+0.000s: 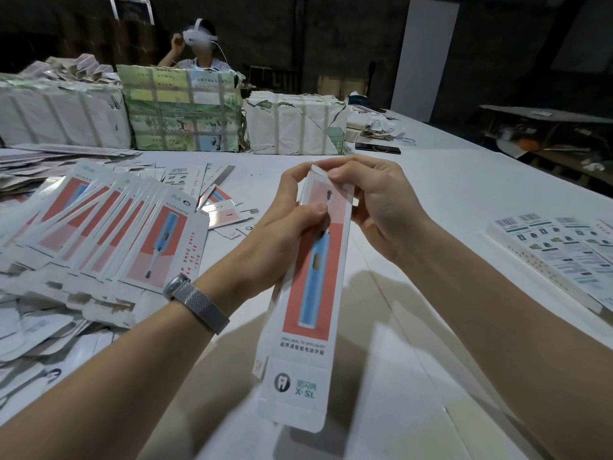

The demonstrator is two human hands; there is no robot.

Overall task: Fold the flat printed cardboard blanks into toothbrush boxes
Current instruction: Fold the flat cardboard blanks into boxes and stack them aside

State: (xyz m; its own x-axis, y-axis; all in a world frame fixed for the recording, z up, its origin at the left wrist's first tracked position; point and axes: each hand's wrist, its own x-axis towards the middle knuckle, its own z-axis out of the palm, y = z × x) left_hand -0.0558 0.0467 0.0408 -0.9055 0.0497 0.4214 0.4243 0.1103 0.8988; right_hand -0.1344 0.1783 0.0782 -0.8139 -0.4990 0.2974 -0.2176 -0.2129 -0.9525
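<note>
The person is holding one toothbrush box (306,287) up above the white bench (431,180), its long printed face turned toward the camera and its far end tilted away. The left hand (285,220) is gripping the box near that far end, thumb lying on the printed face and fingers curled round the left edge. The right hand (368,197) is pinching the small end flap (318,170) at the top of the box between thumb and fingertips, apparently tucking or creasing it. The near end of the box is hanging free, its bottom flap looking not yet closed, so in my judgement the box is only partly formed. To the left of the box a fanned stack of flat blanks (109,224) is lying on the bench, and to the right of the box a row of pieces showing barcodes and small print (564,254) is lying there too. Beyond the box, wrapped bundles (179,111) are standing along the far side, with a second person wearing a headset (199,38) behind them. The risks from here are a flap creasing off its score line if the right hand is pushing at an angle, the thin card buckling under the left thumb, or the tube collapsing flat because only one end is being supported.
</note>
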